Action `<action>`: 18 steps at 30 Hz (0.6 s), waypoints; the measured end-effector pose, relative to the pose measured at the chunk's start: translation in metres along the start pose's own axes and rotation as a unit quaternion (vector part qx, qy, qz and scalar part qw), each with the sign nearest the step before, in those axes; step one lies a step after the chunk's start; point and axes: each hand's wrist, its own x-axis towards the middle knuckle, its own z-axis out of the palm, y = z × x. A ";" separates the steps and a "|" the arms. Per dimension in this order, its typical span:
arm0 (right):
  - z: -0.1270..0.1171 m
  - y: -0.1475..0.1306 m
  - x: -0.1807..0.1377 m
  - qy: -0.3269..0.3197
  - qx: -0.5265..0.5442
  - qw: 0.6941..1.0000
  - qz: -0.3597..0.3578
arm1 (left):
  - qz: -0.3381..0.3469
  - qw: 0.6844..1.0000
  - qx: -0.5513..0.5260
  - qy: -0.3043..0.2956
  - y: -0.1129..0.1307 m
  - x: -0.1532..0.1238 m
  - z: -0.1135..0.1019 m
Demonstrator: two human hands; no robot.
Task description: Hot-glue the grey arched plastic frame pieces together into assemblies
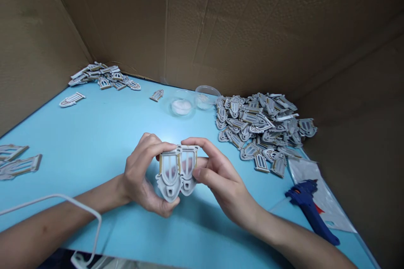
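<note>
Two grey arched window-frame pieces with gold-coloured trim stand side by side, the left piece (pixel 168 175) slightly overlapping the right piece (pixel 188 169). They look like moulded plastic and their edges meet. My left hand (pixel 142 176) pinches the left piece from its side, and my right hand (pixel 217 172) grips the right piece from the other side. Fingers of both hands press on the frames, and a fingertip shows through the openings. A large heap of similar pieces (pixel 259 128) lies just beyond my right hand.
The blue tabletop (pixel 94 134) is walled by cardboard (pixel 221 29). Further pieces lie at back left (pixel 104 76) and left edge (pixel 19 166). Clear round containers (pixel 189 101) stand at the back. A blue glue gun (pixel 307 206) rests on a plastic bag (pixel 315 189). A white cable (pixel 78 206) crosses my left forearm.
</note>
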 end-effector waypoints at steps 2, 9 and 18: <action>0.000 0.001 0.002 0.004 -0.002 1.000 0.003 | -0.001 1.000 0.002 -0.004 -0.001 0.000 -0.001; -0.001 0.013 0.011 0.036 -0.023 0.999 0.006 | -0.020 0.999 -0.028 -0.039 -0.001 0.002 -0.002; -0.001 0.011 0.008 0.019 0.026 0.999 0.005 | -0.062 0.990 -0.123 -0.040 -0.004 -0.006 0.001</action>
